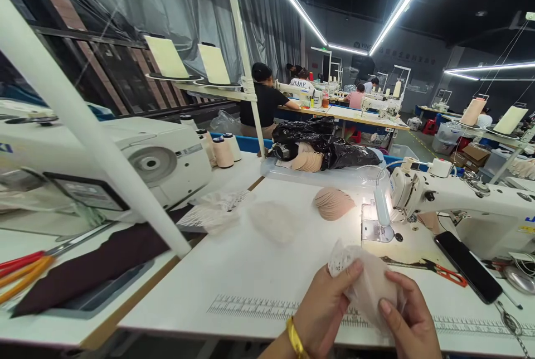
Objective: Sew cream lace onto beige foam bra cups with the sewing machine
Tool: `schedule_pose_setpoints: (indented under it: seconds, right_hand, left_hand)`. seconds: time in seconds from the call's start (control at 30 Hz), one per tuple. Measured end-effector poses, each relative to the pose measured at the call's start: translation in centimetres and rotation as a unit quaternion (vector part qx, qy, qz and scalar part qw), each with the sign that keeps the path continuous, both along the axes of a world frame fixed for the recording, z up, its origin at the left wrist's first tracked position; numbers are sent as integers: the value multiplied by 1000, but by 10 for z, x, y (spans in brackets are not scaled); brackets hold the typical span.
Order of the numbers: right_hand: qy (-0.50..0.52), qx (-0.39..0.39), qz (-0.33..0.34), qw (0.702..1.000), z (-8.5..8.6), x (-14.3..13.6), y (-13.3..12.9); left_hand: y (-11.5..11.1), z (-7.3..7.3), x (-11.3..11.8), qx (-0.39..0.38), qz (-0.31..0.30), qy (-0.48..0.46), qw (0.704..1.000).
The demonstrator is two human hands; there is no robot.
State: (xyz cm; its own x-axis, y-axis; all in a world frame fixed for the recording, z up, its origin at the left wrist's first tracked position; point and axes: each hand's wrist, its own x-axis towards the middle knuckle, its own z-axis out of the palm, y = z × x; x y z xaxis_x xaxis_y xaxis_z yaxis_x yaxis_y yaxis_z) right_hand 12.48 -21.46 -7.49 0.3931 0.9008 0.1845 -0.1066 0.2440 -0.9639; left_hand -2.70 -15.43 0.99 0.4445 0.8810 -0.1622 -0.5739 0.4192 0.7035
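Note:
A thin, whitish sheer fabric piece is held up between my two hands over the table's front edge. My left hand, with a gold bracelet at the wrist, pinches its left side, the thumb on top. On the right side my right hand grips it between thumb and fingers. Behind them on the white table lie a pale sheer piece and a stack of beige cup-shaped pieces. Lacy white fabric rests farther left.
At right stands a lit sewing machine, with red-handled snips and a black phone near it. Another machine, thread cones and scissors are at left. Black plastic bags sit behind. People work farther back.

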Motion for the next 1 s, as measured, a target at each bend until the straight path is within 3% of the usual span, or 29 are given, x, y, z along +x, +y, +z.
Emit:
schedule_pose_setpoints:
  seconds: [0.47,0.73,1.0]
  right_hand:
    - [24,-39,-44,998,7,-3,3]
    - [59,-41,-6,997,3,-3,3]
    - [17,-43,3,999,7,0,3]
  left_hand:
    - [1,-1,3,-52,20,-10,998]
    - [5,-5,5,-52,12,3,999]
    - [8,-3,3,-14,-11,23,1000]
